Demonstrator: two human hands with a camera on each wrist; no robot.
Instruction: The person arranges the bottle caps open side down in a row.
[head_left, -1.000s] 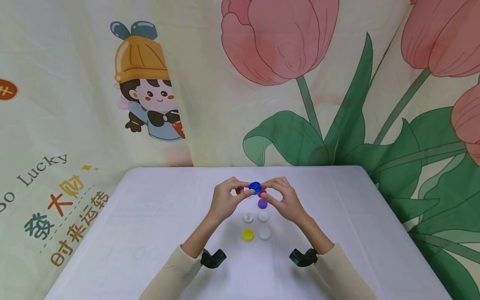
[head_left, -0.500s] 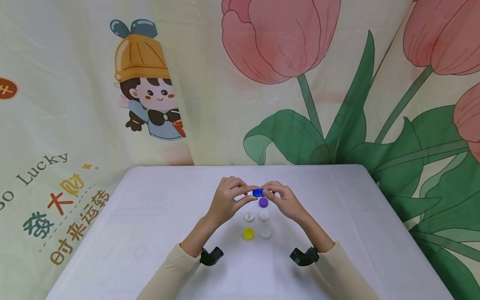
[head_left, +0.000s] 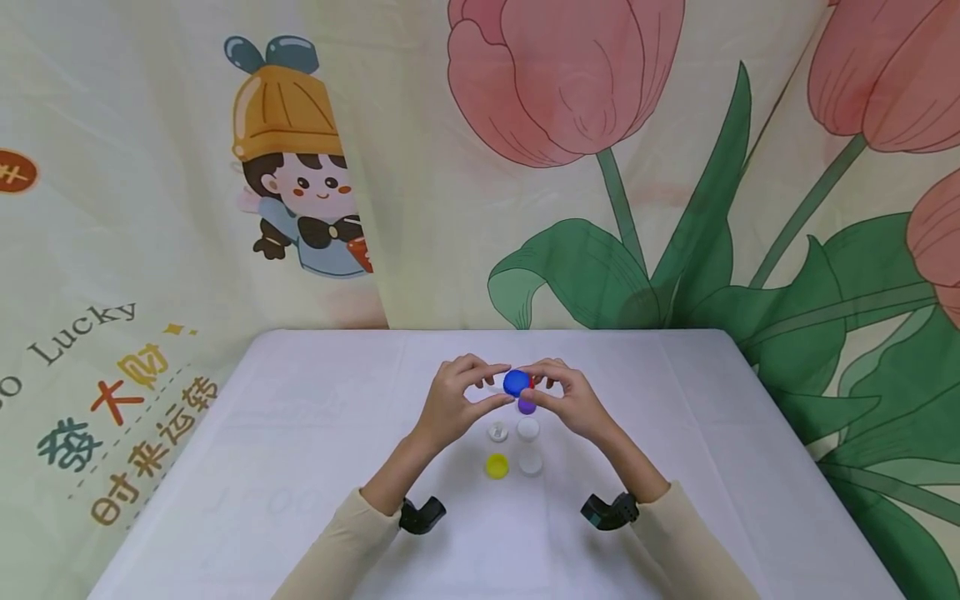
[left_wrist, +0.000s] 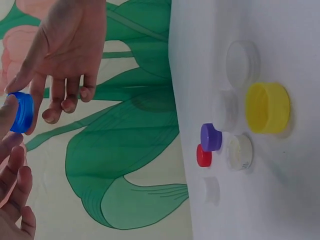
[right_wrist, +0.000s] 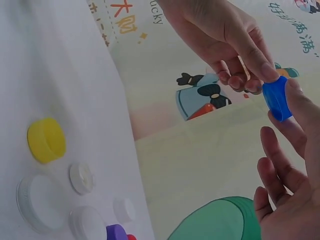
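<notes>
A blue bottle cap (head_left: 516,383) is held up above the far middle of the table, between both hands. My left hand (head_left: 459,402) pinches its left side with thumb and forefinger. Opposite it, my right hand (head_left: 576,402) pinches the right side the same way, its other fingers loosely bent. In the left wrist view, the cap's ridged side (left_wrist: 24,112) shows between the two thumbs. Below the hands on the table lie a purple cap (head_left: 527,406) and a red cap (left_wrist: 203,155), the red one mostly hidden in the head view.
Nearer me stand a yellow cap (head_left: 497,467), a small white cap (head_left: 497,432) and two whitish, translucent caps, one larger (head_left: 530,463). Another pale cap (right_wrist: 124,209) sits farther back. A white cloth covers the table (head_left: 315,450); a printed curtain (head_left: 420,208) hangs behind it.
The blue cap has turned between the fingers, from tilted to edge-on and then to showing its round face. Both hands stay at nearly the same spot.
</notes>
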